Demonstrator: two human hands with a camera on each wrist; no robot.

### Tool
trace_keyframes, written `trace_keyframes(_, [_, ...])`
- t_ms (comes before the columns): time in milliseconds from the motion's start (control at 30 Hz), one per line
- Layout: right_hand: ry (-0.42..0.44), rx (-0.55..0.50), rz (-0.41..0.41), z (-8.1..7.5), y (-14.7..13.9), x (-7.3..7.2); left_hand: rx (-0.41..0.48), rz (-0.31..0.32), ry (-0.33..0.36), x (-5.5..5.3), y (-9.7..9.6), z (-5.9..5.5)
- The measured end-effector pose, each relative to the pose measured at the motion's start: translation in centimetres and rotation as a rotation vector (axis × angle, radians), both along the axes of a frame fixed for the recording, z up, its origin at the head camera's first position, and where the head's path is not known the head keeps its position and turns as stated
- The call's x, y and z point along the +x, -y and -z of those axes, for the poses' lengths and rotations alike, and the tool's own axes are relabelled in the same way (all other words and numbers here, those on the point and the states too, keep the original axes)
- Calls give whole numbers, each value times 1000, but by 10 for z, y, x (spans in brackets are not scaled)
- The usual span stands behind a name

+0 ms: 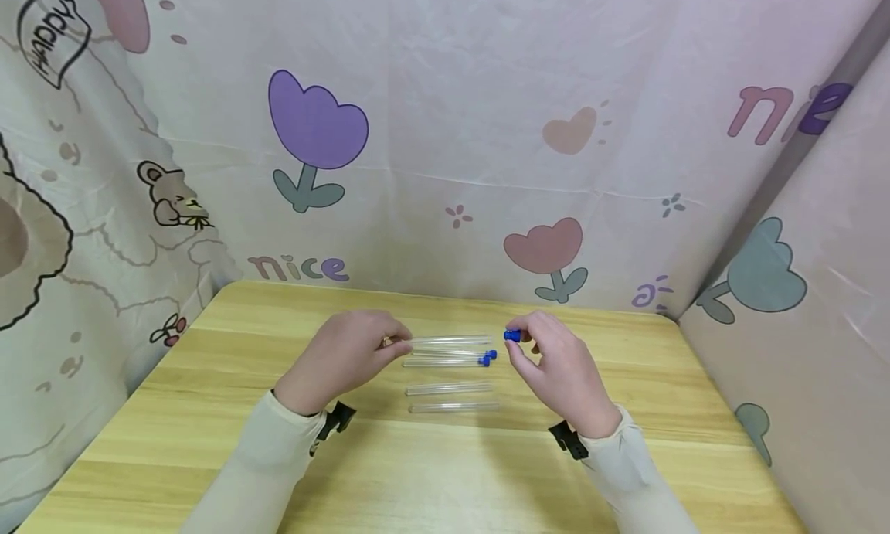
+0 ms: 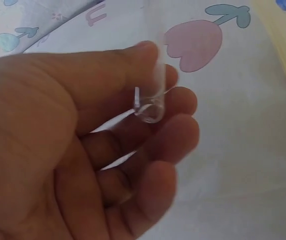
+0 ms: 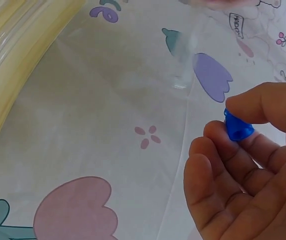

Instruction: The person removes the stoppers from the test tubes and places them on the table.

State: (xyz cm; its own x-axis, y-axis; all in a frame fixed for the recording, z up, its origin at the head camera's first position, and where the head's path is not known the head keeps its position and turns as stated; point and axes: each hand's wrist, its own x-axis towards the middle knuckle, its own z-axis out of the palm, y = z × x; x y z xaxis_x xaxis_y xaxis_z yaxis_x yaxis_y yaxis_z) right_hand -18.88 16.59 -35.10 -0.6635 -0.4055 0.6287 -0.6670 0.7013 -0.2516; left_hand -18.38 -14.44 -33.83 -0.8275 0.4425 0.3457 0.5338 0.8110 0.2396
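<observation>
My left hand [image 1: 348, 358] pinches a clear test tube [image 1: 452, 340] near its rounded end, which shows between thumb and fingertips in the left wrist view. The tube points right, its open mouth towards my right hand [image 1: 562, 368]. Between thumb and forefinger the right hand pinches a small blue stopper [image 3: 239, 127], a short gap from the tube's mouth. Two tubes with blue stoppers [image 1: 484, 361] in their right ends lie close together just below the held tube in the head view. Nearer to me lie two more clear tubes [image 1: 448, 389] without stoppers, roughly parallel.
All of this is on or over a light wooden table [image 1: 417, 472]. A pale printed cloth [image 1: 431, 171] hangs behind the table's back edge and along both sides. Dark wrist mounts [image 1: 568, 440] sit on both cuffs.
</observation>
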Motion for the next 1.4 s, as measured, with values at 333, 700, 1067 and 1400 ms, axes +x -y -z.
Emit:
trace_keyframes(333, [49,26,0,-2,2,-1,-61,-36,190,-23,-12,31])
trace_keyframes(700, [80,30,-20,-2,5,-3,-75,-49,222,-38,-15,63])
trace_keyframes(1067, [83,38,-8,1,3,-5,-79,-45,231,-43,-21,77])
trace_keyframes(1400, [99,39,5,4,-1,-6,-74,-9,231,-48,-26,91])
